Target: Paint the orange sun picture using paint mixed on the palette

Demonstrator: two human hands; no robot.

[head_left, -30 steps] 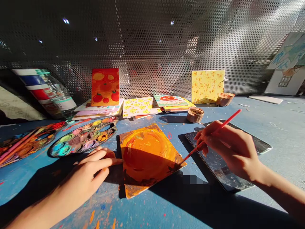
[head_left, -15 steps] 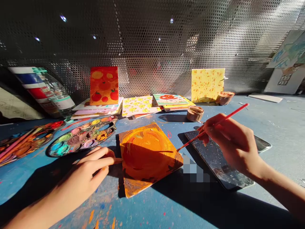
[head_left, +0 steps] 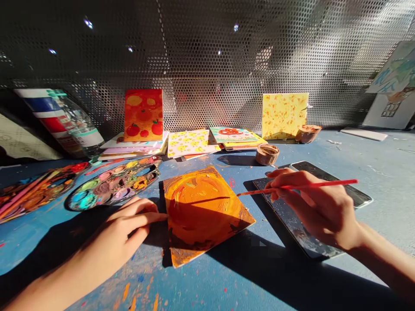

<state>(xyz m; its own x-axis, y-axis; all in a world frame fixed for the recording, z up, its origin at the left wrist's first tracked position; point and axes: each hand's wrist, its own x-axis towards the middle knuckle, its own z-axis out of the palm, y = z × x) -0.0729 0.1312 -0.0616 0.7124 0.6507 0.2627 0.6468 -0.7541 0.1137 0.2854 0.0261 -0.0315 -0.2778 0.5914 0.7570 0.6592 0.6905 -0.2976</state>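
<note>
A small square canvas (head_left: 197, 207), painted orange with darker brown corners, lies turned at an angle in front of me, its lower part in shadow. At its left edge is my left hand (head_left: 139, 222), holding the canvas there with an outstretched finger while the others curl. My right hand (head_left: 311, 203) is closed in a pen grip round a thin red paintbrush (head_left: 324, 184). The brush tip is at the canvas's upper right edge; whether it touches the paint I cannot tell. Under my right hand lies a dark, speckled tablet-like slab (head_left: 285, 216).
Two paint palettes (head_left: 73, 203) lie at left, brushes across one. A brown paint cup (head_left: 267, 154) stands beyond the canvas, another (head_left: 308, 134) farther right. A phone (head_left: 337, 181) lies right. Behind are stacked paintings (head_left: 194, 143), a bottle (head_left: 81, 125) and a perforated metal wall (head_left: 207, 65).
My right hand has lowered and tilted the paintbrush flatter, and its tip has shifted up and slightly left along the canvas edge. My left hand stays at the canvas's left edge.
</note>
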